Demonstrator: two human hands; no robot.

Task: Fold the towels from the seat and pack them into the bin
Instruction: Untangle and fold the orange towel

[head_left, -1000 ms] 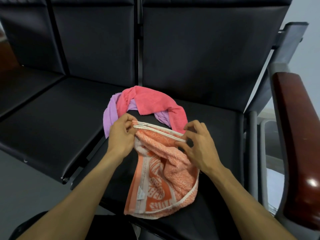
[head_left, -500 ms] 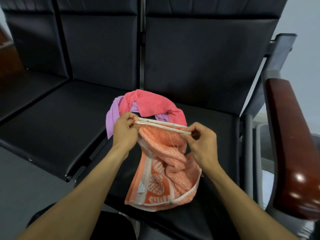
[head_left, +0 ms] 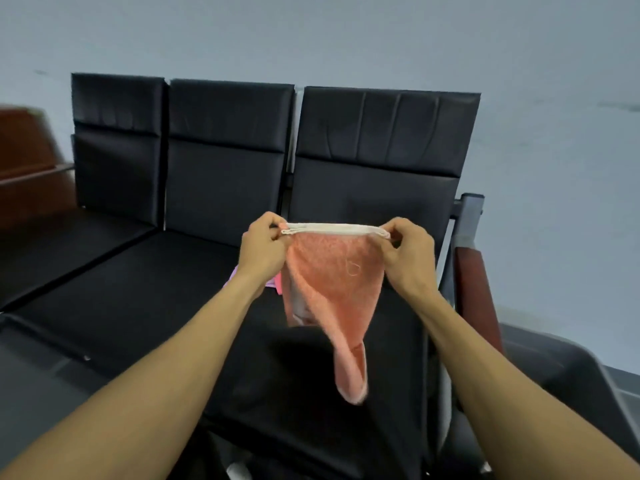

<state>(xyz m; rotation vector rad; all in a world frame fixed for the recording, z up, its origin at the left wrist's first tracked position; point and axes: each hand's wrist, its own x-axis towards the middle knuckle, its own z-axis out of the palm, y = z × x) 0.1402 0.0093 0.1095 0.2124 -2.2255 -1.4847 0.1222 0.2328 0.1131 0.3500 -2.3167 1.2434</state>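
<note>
The orange towel (head_left: 332, 278) hangs in the air above the right-hand seat (head_left: 388, 341) of a black three-seat bench, clear of the cushion. The left hand (head_left: 263, 251) pinches one end of the towel's white hem (head_left: 334, 229) between thumb and curled fingers; the right hand (head_left: 410, 258) pinches the other end in the same manner. Both grips are closed tightly on the fabric. The hem is drawn nearly straight and level between the two hands. This hold lets the cloth fall under its own weight, which appears intended to shake out bunching and expose a straight edge for the first fold. The body of the towel is still gathered and tapers to a narrow tail below.

A small part of the pink and purple towels (head_left: 273, 284) shows on the seat behind the left wrist; most of that pile is hidden. The bin cannot be seen from this view.

The bench cushions are dark, smooth upholstery, with upright padded backrests (head_left: 381, 150). A wooden armrest (head_left: 474, 289) on a grey metal frame stands just beside the right-hand seat. A plain pale grey wall (head_left: 346, 36) runs behind the bench.
</note>
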